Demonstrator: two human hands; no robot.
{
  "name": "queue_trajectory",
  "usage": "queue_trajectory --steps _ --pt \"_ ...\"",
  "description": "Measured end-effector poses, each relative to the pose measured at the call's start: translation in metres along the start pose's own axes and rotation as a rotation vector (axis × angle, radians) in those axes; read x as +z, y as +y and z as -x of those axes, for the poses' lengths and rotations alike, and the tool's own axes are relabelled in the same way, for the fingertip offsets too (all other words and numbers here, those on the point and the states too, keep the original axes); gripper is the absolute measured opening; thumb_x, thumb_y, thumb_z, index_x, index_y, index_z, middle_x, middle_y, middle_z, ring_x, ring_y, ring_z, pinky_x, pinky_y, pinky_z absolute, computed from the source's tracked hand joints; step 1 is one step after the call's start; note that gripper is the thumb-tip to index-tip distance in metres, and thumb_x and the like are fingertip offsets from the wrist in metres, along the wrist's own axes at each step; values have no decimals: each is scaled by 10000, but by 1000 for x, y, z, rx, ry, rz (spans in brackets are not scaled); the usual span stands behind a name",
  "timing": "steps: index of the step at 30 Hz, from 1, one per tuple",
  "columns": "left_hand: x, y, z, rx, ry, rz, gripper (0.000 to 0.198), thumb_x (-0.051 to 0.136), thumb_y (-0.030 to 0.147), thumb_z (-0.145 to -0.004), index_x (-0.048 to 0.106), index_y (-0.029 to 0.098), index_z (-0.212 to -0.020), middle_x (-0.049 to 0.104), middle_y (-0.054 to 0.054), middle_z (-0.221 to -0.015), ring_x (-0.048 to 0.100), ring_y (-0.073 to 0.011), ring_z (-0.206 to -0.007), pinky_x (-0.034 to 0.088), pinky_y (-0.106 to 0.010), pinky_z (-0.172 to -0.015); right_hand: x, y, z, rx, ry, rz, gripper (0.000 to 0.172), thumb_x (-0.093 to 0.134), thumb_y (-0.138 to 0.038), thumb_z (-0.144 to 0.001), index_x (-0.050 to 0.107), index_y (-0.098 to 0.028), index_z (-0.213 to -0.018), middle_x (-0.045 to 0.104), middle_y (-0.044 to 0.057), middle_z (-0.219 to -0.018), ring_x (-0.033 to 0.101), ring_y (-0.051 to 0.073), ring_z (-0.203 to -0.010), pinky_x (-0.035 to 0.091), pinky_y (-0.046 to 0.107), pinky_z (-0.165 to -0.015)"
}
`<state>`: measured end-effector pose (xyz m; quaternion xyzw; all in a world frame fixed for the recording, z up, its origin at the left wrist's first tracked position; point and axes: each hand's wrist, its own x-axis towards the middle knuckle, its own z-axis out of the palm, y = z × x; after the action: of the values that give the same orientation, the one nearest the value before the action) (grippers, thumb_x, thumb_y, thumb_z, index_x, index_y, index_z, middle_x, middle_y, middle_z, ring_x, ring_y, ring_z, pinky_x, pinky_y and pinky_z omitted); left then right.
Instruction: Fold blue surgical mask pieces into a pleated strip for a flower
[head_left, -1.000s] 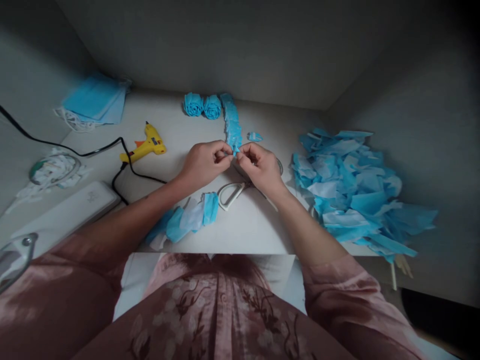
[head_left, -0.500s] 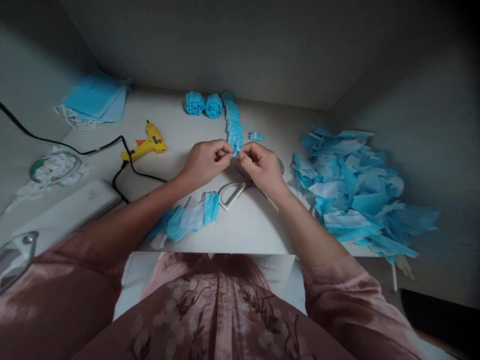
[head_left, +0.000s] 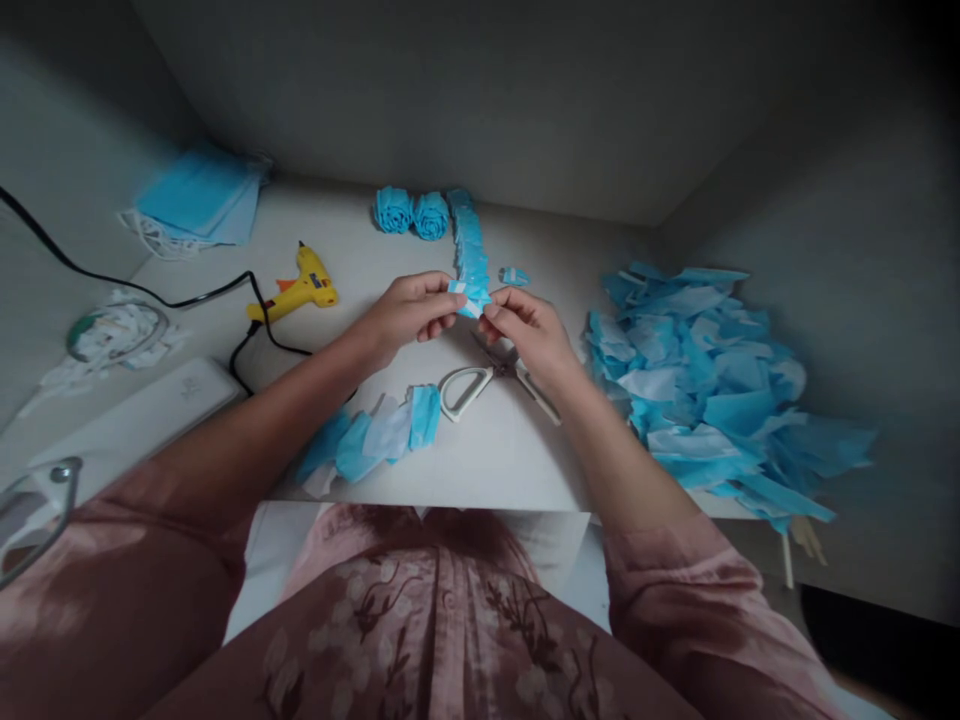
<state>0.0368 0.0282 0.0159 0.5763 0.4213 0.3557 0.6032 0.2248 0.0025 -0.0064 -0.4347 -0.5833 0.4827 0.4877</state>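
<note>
Yellow glue gun (head_left: 306, 287), black cord (head_left: 176, 304)

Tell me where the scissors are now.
In the head view, the scissors lie on the table just below the right hand, between the row of scraps and the big pile at right.

The piece (head_left: 468, 303) between your left hand (head_left: 412, 308) and right hand (head_left: 531, 325) looks like thin, matt cloth. Left of them, the gun (head_left: 311, 284) is smooth plastic — faintly shiny. Nearer you, the scissors (head_left: 502, 371) have smooth plastic handles. Right of your hands, the heap (head_left: 697, 370) is matt cloth — rough, crumpled.
</note>
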Motion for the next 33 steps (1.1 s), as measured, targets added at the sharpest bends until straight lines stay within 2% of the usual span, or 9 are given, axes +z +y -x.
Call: queue_trajectory --steps 5,10,12,20,26,33 --pt "4 -2 3 43 38 -23 138 664 192 -765 544 169 -698 522 46 -555 426 -51 -469 287 -184 -447 0 1 0 44 -40 -40 278 692 -473 -841 662 -200 -804 670 -7 -731 558 100 -618 446 241 -613" --pt "9 -1 5 101 32 -60 127 662 180 -757 558 165 -687 483 63 -525 404 -53 -473 282 -189 -459 3 2 0 23 -40 46 383 807 -525 -716 592 -209 -734 516 -60 -582 450 91 -554 356 236 -544" --pt "9 -2 5 117 37 -82 130 666 181 -755 561 164 -680 483 63 -523 402 -54 -477 283 -191 -462 3 2 -1 26 -31 69 395 799 -534 -719 572 -212 -723 487 -66 -565 432 90 -545 330 237 -534" --pt "4 -7 0 68 19 -32 121 642 172 -762 568 161 -667 516 35 -545 437 -61 -484 306 -185 -456 4 2 -3 31 -53 40 353 809 -479 -707 604 -194 -745 584 -46 -608 491 86 -550 390 235 -557" --pt "0 -6 -1 24 30 13 123 653 182 -775 575 161 -681 528 29 -556 449 -61 -474 298 -180 -441 -3 -3 -2 128 -78 -67 294 772 -446 -748 666 -191 -850 703 9 -766 588 101 -635 494 241 -626" --pt "0 -5 -1 25 32 -3 169 669 189 -779 550 159 -663 532 27 -567 451 -53 -476 310 -169 -440 -2 -5 -1 79 -71 2 359 818 -497 -706 624 -196 -733 662 -10 -688 533 91 -585 433 238 -583"
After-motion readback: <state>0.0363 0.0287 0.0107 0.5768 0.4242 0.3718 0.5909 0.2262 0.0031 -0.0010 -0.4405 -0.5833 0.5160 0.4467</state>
